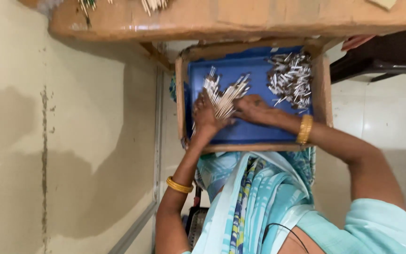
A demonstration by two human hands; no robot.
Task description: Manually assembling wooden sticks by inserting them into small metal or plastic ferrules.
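In the blue tray [259, 134], both hands' grip, left hand [206, 115] and right hand [252, 109], closes around a fanned bundle of thin sticks [224, 96], likely light, brittle, best pinched mid-length.

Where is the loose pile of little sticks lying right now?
In the head view, the loose pile of sticks lies in the upper right corner of the blue tray, just beyond the right hand.
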